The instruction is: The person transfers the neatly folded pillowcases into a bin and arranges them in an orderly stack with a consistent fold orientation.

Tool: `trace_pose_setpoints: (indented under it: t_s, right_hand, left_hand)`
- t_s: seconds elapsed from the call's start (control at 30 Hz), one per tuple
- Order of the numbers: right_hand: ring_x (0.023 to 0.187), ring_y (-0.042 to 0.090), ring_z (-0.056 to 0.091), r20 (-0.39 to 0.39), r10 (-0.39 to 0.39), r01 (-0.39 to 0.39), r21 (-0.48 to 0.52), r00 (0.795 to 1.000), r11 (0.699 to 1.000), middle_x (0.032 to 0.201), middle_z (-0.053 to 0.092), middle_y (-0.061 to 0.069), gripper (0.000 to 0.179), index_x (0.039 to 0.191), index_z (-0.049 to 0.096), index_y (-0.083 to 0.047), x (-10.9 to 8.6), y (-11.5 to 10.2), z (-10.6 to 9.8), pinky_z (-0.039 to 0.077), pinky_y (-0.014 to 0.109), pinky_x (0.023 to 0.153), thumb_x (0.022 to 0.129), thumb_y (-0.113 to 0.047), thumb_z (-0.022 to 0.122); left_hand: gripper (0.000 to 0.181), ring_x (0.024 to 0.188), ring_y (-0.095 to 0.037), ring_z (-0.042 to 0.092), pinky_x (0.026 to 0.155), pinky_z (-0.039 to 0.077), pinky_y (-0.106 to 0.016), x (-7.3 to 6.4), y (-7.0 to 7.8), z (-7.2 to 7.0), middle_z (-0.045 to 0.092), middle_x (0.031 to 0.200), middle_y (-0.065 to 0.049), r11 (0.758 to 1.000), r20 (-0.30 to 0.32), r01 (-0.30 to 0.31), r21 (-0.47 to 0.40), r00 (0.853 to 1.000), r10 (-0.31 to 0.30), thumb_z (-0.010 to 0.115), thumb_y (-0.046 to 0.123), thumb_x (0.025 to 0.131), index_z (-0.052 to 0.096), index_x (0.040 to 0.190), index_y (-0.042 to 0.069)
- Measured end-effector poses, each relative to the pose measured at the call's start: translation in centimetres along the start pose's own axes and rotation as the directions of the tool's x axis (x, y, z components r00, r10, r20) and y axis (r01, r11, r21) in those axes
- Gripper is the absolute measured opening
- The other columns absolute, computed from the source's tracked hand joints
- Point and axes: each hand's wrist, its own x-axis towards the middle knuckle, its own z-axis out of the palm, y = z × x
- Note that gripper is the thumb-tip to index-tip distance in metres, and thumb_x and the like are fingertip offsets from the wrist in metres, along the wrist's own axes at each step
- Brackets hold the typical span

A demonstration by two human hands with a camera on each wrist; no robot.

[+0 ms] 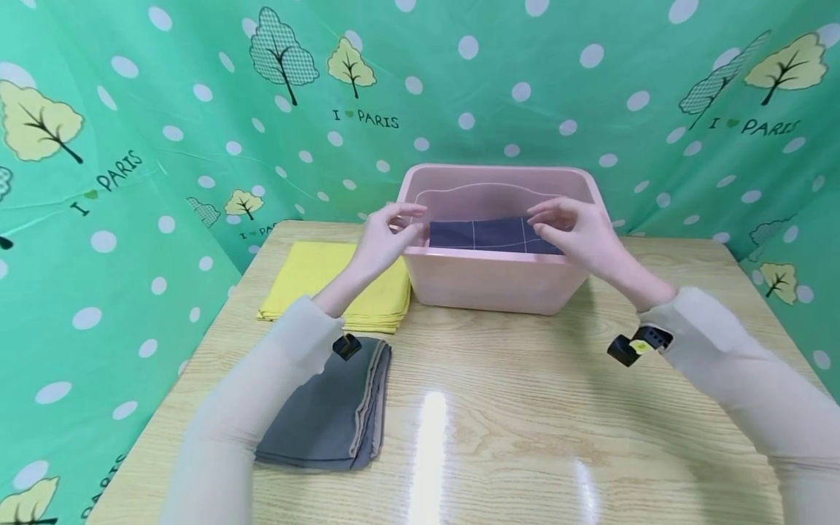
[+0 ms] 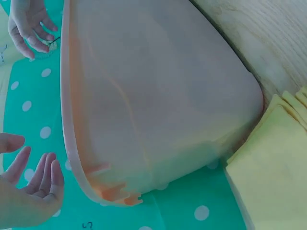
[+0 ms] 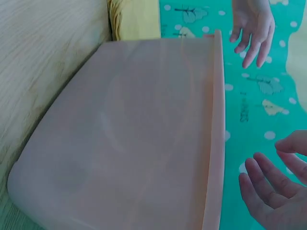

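Note:
A pink plastic bin stands on the table, and a dark blue cloth with thin white grid lines lies inside it. Above the bin's left end hovers my left hand, fingers loosely bent and nothing held. My right hand is over the right end, likewise holding nothing. In the left wrist view, the left hand is beyond the bin's rim, its fingers apart from it. The right wrist view shows a gap between thumb and fingers of the right hand. The bin's wall hides the cloth in both wrist views.
A folded yellow cloth stack lies left of the bin, close to its side. Nearer the front is a folded dark grey cloth stack, partly under the left forearm. Green printed sheeting hangs behind and beside the wooden table.

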Motion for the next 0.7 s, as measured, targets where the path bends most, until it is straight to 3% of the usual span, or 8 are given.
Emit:
trace_pose_setpoints:
  t_s: [0.3,0.53,0.7]
  right_hand:
    - [0.074,-0.002,0.057,0.015,-0.138,0.137,0.019,0.990,0.990,0.094,0.064,0.016,0.020,0.102,0.061,0.002,-1.6,-0.9,1.5,0.045,0.013,0.066,0.084,-0.003,0.057]
    - [0.079,0.012,0.058,0.041,-0.218,0.216,0.055,0.975,0.975,0.092,0.065,0.012,0.018,0.100,0.062,0.002,-2.6,-1.5,3.1,0.045,0.015,0.068,0.083,-0.001,0.057]
    - [0.080,0.018,0.058,0.069,-0.228,0.222,0.088,0.971,0.971,0.092,0.064,0.011,0.018,0.099,0.062,0.001,-3.3,-1.9,4.5,0.047,0.018,0.069,0.082,0.002,0.056]
  left_hand:
    - [0.026,0.089,-0.019,0.054,0.078,0.045,-0.032,-2.4,-0.6,-1.0,0.058,0.108,-0.010,0.996,0.008,-0.045,0.071,0.999,0.045,0.056,0.010,0.085,0.060,0.111,0.005]
    - [0.026,0.089,-0.019,0.055,0.077,0.046,-0.034,-4.2,-1.5,-1.7,0.058,0.108,-0.009,0.994,-0.011,-0.062,0.086,0.998,0.063,0.057,0.010,0.085,0.060,0.110,0.004]
    - [0.026,0.090,-0.021,0.056,0.078,0.046,-0.035,-5.4,-2.1,-2.2,0.059,0.107,-0.010,0.996,-0.018,-0.058,0.073,0.998,0.060,0.058,0.010,0.085,0.060,0.110,0.004]
